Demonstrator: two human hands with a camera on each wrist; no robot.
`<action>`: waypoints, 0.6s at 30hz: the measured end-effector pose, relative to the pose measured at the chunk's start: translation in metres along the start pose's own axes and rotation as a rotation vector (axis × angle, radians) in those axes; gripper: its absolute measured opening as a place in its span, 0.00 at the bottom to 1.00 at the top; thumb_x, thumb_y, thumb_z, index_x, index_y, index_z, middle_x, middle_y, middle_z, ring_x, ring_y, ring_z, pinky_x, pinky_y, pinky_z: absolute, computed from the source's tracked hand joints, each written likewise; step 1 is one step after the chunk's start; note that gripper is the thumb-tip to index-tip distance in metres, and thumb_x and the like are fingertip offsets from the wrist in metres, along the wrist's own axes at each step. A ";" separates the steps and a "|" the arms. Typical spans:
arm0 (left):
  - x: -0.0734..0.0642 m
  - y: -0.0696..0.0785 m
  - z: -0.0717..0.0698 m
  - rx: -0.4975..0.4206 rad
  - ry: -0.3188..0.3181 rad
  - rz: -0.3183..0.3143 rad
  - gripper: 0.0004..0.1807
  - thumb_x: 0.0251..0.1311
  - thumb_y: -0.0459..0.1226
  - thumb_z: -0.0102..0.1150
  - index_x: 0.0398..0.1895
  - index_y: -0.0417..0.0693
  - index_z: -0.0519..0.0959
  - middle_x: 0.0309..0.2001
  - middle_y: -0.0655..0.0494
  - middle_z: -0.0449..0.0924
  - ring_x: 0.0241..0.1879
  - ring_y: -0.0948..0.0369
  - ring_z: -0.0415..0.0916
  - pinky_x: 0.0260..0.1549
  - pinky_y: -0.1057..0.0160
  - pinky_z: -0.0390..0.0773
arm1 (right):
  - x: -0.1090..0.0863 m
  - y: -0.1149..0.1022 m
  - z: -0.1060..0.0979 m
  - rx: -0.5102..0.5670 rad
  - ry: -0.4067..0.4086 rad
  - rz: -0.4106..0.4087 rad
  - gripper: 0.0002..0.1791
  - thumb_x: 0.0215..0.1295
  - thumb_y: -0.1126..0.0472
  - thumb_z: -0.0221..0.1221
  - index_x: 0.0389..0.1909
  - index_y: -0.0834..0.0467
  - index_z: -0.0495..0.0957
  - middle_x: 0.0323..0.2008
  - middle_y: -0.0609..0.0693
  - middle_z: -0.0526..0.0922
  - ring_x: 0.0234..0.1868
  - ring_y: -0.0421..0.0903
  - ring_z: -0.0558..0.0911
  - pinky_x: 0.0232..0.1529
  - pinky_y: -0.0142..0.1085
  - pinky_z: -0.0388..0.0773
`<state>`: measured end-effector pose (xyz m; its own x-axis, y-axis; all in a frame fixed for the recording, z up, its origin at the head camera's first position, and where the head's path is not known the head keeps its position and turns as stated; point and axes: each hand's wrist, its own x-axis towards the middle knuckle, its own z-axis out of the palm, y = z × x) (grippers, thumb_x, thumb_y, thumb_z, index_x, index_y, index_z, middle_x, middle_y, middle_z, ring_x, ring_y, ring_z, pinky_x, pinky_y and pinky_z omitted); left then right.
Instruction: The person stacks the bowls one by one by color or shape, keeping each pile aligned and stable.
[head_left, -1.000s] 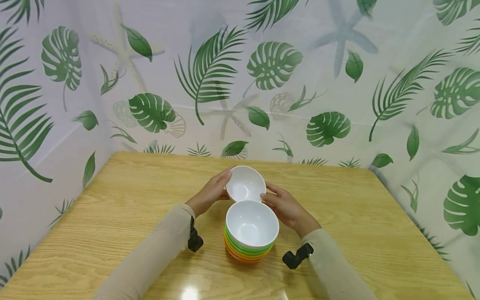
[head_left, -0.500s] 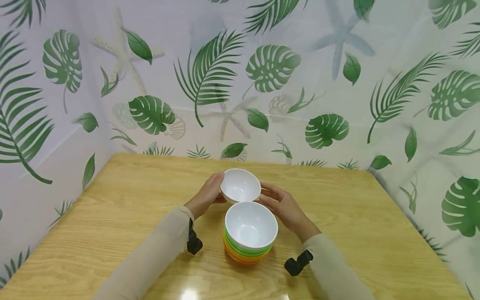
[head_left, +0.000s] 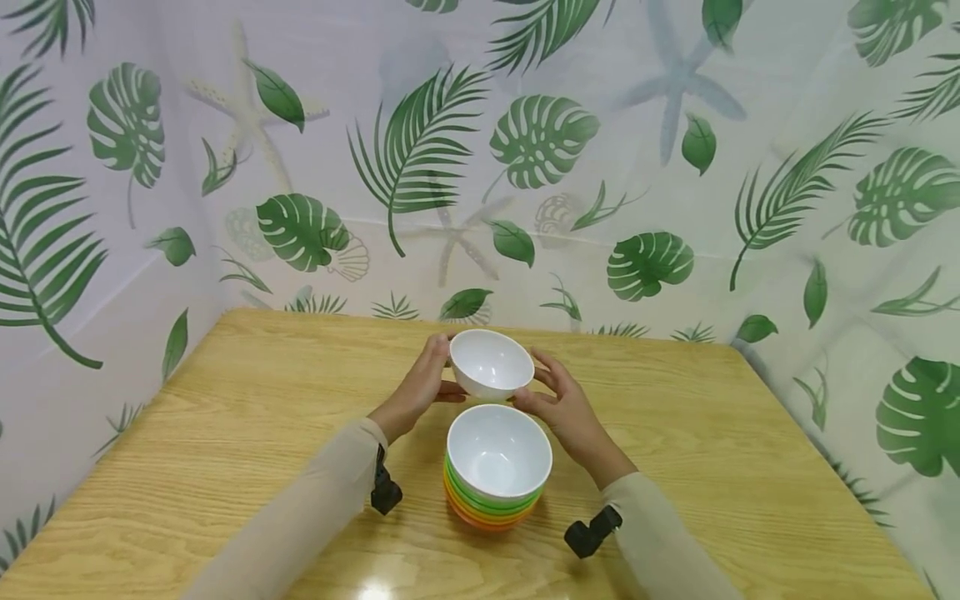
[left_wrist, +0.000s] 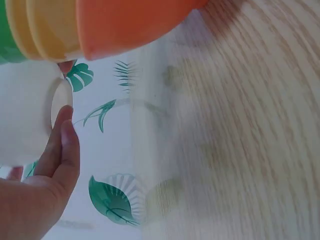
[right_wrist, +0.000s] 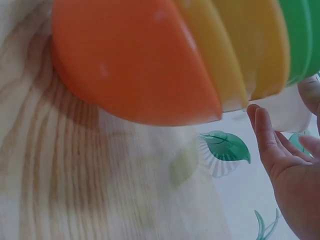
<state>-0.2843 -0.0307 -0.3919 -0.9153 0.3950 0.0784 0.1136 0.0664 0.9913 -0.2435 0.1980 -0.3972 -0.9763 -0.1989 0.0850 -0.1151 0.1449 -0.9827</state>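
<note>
Between both hands, a small white bowl (head_left: 491, 367) is held up behind the stack, its inside tilted toward the head camera. My left hand (head_left: 416, 385) grips its left side, thumb near the rim; the left wrist view shows fingers (left_wrist: 65, 145) of this hand at the bowl's base. On the other side my right hand (head_left: 562, 408) holds the bowl, thumb in front and fingers behind. Nearer to me stands a stack of nested bowls: a white bowl (head_left: 498, 454) on top, then green, yellow and an orange bowl (right_wrist: 130, 65) at the bottom.
The stack rests on a wood-grain table (head_left: 300, 367), between the two forearms. Behind the table hangs a white cloth (head_left: 337, 150) printed with green leaves. Each wrist carries a small black camera (head_left: 386, 492).
The small white bowl shifts left, then comes back right and a little up. My right fingers, looser half a second ago, now lie against its side. The stack stays in place.
</note>
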 end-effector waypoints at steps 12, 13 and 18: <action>-0.008 -0.003 -0.012 0.023 -0.115 0.094 0.32 0.68 0.44 0.55 0.72 0.52 0.56 0.70 0.49 0.59 0.70 0.50 0.56 0.64 0.46 0.65 | -0.008 -0.003 -0.005 0.028 -0.029 -0.111 0.32 0.69 0.62 0.56 0.71 0.61 0.56 0.66 0.63 0.62 0.47 0.42 0.82 0.52 0.37 0.78; -0.008 -0.003 -0.012 0.028 -0.107 0.107 0.32 0.66 0.43 0.57 0.71 0.51 0.57 0.70 0.50 0.59 0.71 0.51 0.55 0.65 0.45 0.63 | -0.008 -0.004 -0.006 0.026 -0.034 -0.115 0.32 0.70 0.62 0.55 0.72 0.61 0.56 0.67 0.62 0.62 0.47 0.42 0.82 0.53 0.38 0.78; -0.007 0.004 -0.012 0.030 -0.077 0.164 0.32 0.63 0.41 0.61 0.68 0.47 0.61 0.68 0.50 0.63 0.70 0.52 0.57 0.64 0.47 0.64 | -0.010 -0.012 -0.010 0.003 -0.046 -0.121 0.33 0.69 0.61 0.57 0.72 0.59 0.56 0.67 0.60 0.62 0.51 0.46 0.81 0.54 0.40 0.77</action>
<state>-0.2816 -0.0440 -0.3870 -0.8511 0.4720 0.2296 0.2718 0.0221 0.9621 -0.2343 0.2075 -0.3843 -0.9459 -0.2589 0.1957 -0.2312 0.1143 -0.9662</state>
